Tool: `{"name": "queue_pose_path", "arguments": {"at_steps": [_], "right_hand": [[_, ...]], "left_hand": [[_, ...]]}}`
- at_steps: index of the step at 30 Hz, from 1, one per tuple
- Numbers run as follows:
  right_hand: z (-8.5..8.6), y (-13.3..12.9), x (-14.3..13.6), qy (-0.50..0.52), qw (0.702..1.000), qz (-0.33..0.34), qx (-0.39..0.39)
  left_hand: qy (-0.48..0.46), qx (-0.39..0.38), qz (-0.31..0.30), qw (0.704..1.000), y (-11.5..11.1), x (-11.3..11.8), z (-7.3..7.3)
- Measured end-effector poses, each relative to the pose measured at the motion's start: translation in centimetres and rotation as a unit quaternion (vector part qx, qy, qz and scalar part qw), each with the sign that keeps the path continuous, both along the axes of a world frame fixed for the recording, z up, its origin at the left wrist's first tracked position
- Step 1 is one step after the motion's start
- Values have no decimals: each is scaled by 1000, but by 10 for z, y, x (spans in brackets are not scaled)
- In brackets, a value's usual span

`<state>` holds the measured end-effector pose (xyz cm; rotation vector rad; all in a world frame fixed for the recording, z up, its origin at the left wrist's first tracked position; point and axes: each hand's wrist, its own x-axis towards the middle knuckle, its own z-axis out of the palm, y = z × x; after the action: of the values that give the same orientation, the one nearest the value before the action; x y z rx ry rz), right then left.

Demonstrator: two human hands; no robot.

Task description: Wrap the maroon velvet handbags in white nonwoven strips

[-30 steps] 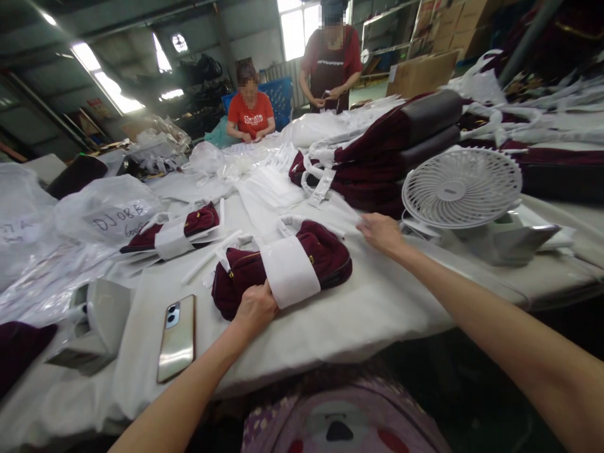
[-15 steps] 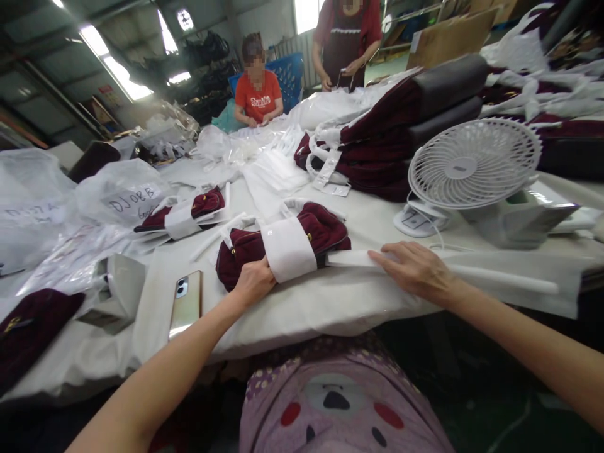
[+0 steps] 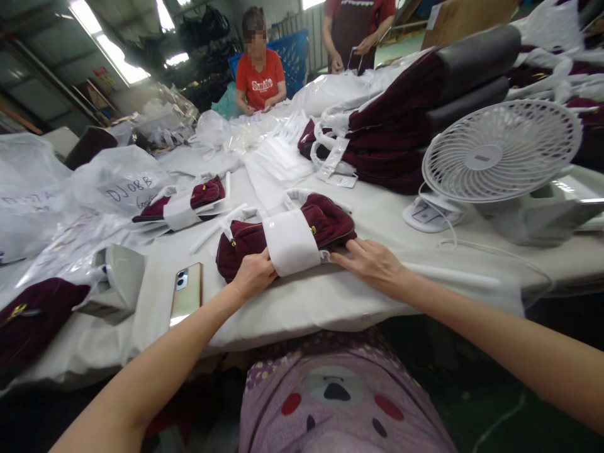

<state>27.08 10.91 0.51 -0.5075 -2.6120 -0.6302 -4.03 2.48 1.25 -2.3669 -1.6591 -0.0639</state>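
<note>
Burgundy bag (image 3: 325,223), centre of the frame, lying on the white table (image 3: 330,302) with a white band (image 3: 293,242) wrapped round its middle. Left hand (image 3: 252,275), just below and left of the band, fingers curled onto the bag's near edge at the band's left border, gripping there. Right hand (image 3: 372,263), right of the band, palm down and fingers spread flat, fingertips touching the bag's near right end and a white sheet (image 3: 448,274) that runs from the bag toward the right edge of the frame; the hand is open and clasps nothing.

Left of the bag, a phone (image 3: 186,292) lies flat on the table, apart from the left hand. Further left, a grey box (image 3: 120,280) and, at the lower left edge, a dark red pouch (image 3: 33,314). Above and left of centre, a second bag (image 3: 189,201) with its own white wrap, beside clear plastic sacks (image 3: 120,182), one bearing handwriting.

Right of centre, a white fan (image 3: 503,151) stands tilted on its base, its cable trailing on the table. Behind it, upper right, a stack of burgundy bags (image 3: 401,135). At the top of the frame, a seated person in an orange shirt (image 3: 260,78) and a standing person in an apron (image 3: 358,28), both with hands at the far end of the table.
</note>
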Motion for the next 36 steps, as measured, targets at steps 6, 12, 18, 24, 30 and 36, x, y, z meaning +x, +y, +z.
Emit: {"name": "queue_pose_path", "arguments": {"at_steps": [6, 12, 18, 24, 30, 36], "right_hand": [[10, -7, -39, -88, 995, -4, -52], [6, -8, -62, -95, 989, 5, -113], [-18, -1, -55, 136, 986, 22, -92], [-20, -6, -73, 194, 979, 22, -52], [-16, -4, -68, 135, 983, 116, -47], [-6, 8, -10, 83, 996, 32, -17]], "left_hand": [[-13, -12, -44, 999, 5, -11, 3], [-15, -34, -49, 998, 5, -13, 2], [-12, -67, -32, 997, -3, 0, 16], [-8, -63, -19, 998, -7, 7, 17], [5, -7, -64, 998, -8, 0, -1], [-40, 19, -64, 997, -9, -4, -9]]}}
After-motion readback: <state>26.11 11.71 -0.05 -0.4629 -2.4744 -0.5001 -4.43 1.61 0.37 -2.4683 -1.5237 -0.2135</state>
